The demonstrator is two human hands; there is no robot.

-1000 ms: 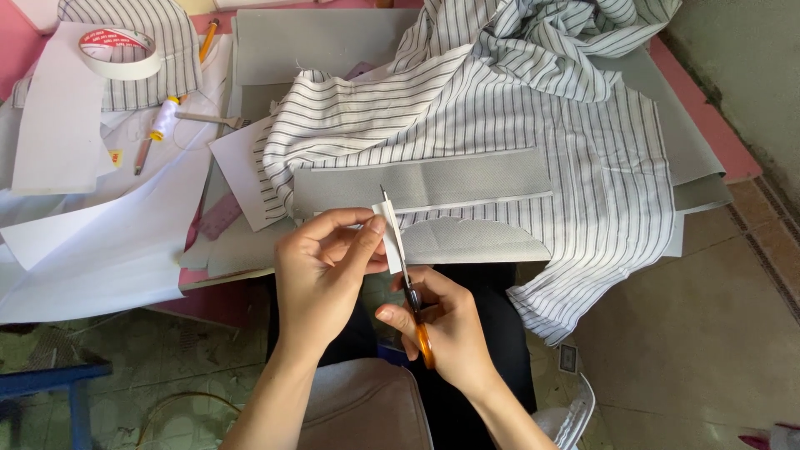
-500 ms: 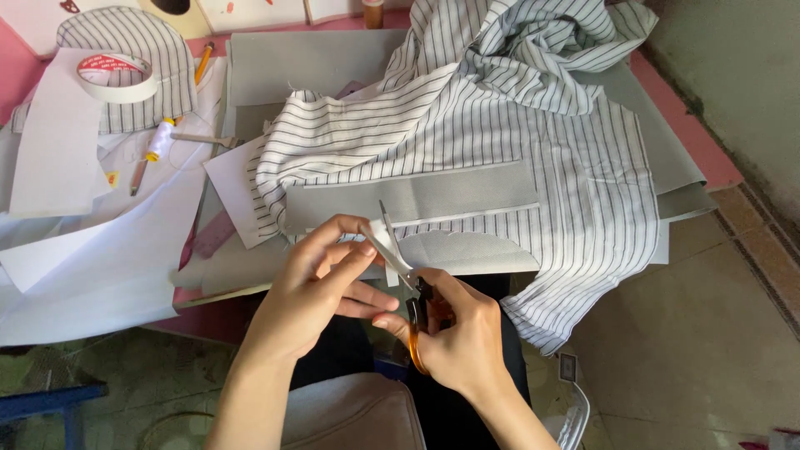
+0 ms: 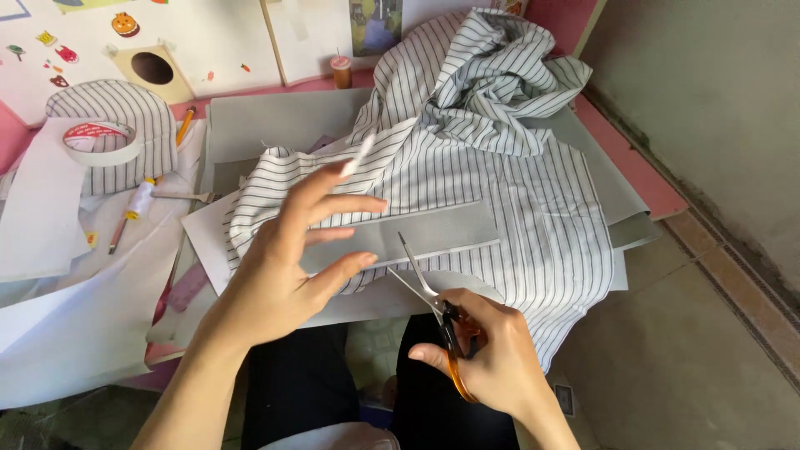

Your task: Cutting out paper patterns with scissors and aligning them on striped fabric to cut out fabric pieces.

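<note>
My right hand point(image 3: 500, 367) grips orange-handled scissors point(image 3: 421, 279), blades parted and pointing up toward a grey rectangular strip point(image 3: 433, 233). The strip lies on a black-and-white striped shirt point(image 3: 517, 175) spread over the table. My left hand point(image 3: 283, 275) hovers above the strip's left end with fingers spread and holds nothing. A small white scrap point(image 3: 358, 156) is at the tip of its index finger; whether it touches the finger I cannot tell.
A roll of tape point(image 3: 102, 142) rests on a curved striped fabric piece point(image 3: 125, 100) at the far left. A pencil point(image 3: 185, 125), a marker point(image 3: 137, 204), white paper sheets point(image 3: 58, 333), a large grey sheet point(image 3: 275, 121) and a thread spool point(image 3: 340, 72) lie around. Bare floor is on the right.
My left hand has let go near the scissors and lifted with fingers spread. The scissors' blades have parted and a white scrap is now up by the fingertip. The view tilted upward.
</note>
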